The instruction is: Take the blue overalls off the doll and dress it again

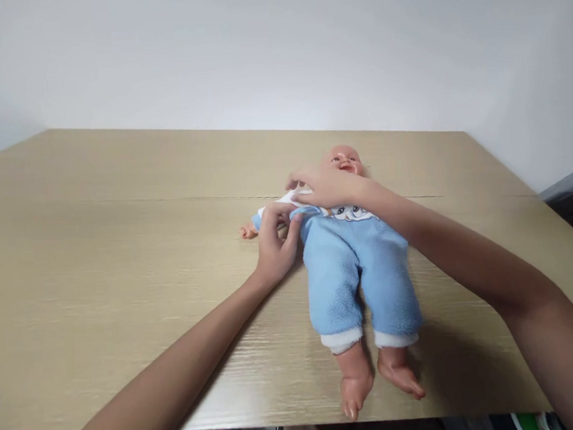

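Note:
A baby doll [356,269] in a light blue fleece romper lies on its back on the wooden table [121,269], head away from me, bare feet at the near edge. My left hand [275,243] pinches the blue fabric at the doll's side, near its left-side arm. My right hand [321,186] reaches across the doll's chest and grips the white collar part of the romper by the shoulder. The doll's small hand [248,231] sticks out to the left of my fingers.
A plain white wall stands behind the table. The table's near edge runs just below the doll's feet, with dark floor and some objects beneath. A dark area lies off the right edge of the table.

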Available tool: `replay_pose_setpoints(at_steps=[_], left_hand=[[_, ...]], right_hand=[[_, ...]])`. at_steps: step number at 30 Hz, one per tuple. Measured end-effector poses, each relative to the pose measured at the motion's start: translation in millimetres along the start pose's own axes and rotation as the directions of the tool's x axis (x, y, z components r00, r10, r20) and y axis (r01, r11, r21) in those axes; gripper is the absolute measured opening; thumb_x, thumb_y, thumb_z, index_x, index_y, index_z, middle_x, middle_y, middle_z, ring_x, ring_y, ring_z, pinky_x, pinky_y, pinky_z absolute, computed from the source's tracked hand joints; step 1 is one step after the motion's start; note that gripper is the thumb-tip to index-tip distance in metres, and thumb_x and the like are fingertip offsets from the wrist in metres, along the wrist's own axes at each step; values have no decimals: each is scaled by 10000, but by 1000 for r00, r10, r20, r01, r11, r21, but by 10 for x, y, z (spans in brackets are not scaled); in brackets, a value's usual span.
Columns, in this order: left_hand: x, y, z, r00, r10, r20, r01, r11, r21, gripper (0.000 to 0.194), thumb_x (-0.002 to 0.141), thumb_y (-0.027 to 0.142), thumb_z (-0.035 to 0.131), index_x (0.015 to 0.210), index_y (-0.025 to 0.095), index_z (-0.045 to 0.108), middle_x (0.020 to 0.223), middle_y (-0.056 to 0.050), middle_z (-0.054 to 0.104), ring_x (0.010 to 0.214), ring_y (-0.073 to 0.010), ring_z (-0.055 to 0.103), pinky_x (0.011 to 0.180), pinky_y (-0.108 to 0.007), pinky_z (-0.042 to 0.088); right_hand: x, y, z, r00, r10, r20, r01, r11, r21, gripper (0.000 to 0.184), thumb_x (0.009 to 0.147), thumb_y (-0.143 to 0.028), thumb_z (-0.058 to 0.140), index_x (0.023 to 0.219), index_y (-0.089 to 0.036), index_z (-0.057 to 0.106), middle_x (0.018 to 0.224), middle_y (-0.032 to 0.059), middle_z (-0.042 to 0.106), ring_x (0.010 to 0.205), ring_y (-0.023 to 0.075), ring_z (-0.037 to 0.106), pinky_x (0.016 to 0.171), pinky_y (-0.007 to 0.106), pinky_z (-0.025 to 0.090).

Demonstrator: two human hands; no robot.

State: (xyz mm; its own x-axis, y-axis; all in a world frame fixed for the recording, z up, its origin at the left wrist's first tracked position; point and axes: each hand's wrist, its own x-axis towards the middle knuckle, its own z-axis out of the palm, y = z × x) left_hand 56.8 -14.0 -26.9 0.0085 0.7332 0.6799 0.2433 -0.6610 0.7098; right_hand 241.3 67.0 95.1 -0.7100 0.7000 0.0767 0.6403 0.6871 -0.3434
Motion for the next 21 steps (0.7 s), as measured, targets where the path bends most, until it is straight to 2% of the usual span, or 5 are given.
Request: replay_pose_setpoints(at_steps=[3, 7, 13, 16, 21], left_hand=[[-2, 11, -9, 998, 62, 13, -62, 998, 13, 264, 1189, 497, 658, 1150, 238, 693, 1037, -37, 685, 920, -192, 604, 900, -350, 522], [-24, 31, -2, 999, 52, 13, -52, 999, -6, 221, 1195, 451, 662, 1180, 233, 688, 1046, -35, 684, 914, -180, 599, 866, -328, 516], [-83, 139, 1, 997, 42, 70, -43, 999, 3, 206, 1199, 404, 649, 1125, 215, 686, 966, -24, 638, 863, -169, 596, 804, -307, 518], [-109, 179, -4, 986, 143, 83, -151, 984, 92, 152, 1192, 359, 651, 1166, 219, 704, 1003, -45, 657, 890, -186, 624, 835, -330, 562], [-154, 138, -34, 927, 375, -3, -358, 889, 284, 138, 1155, 308, 688, 1276, 261, 735, 1353, -116, 547, 1271, -271, 653, 1060, -441, 606]], right_hand=[[337, 57, 71, 962, -120, 243, 123, 992, 3, 407, 953, -126, 811, 1344, -237, 812, 1430, 74, 842, 1250, 283, 778, 1024, 371, 571], [506, 30, 168, 943, -181, 279, 192, 981, -10, 242, 887, -53, 830, 1071, -210, 830, 1170, 31, 874, 1051, 241, 766, 887, 331, 526], [221, 62, 58, 990, -143, 12, 143, 987, -68, 316, 966, -244, 709, 1271, -168, 681, 1256, 148, 806, 999, 308, 722, 847, 398, 487], [23, 191, 0, 980, -114, -164, 134, 984, 114, 351, 902, -231, 664, 1250, -191, 630, 1186, 110, 786, 992, 287, 713, 860, 390, 486], [-148, 357, 50, 977, -103, -185, 175, 884, 434, 398, 739, -158, 618, 1129, -237, 618, 1077, 42, 758, 979, 237, 699, 851, 350, 513]])
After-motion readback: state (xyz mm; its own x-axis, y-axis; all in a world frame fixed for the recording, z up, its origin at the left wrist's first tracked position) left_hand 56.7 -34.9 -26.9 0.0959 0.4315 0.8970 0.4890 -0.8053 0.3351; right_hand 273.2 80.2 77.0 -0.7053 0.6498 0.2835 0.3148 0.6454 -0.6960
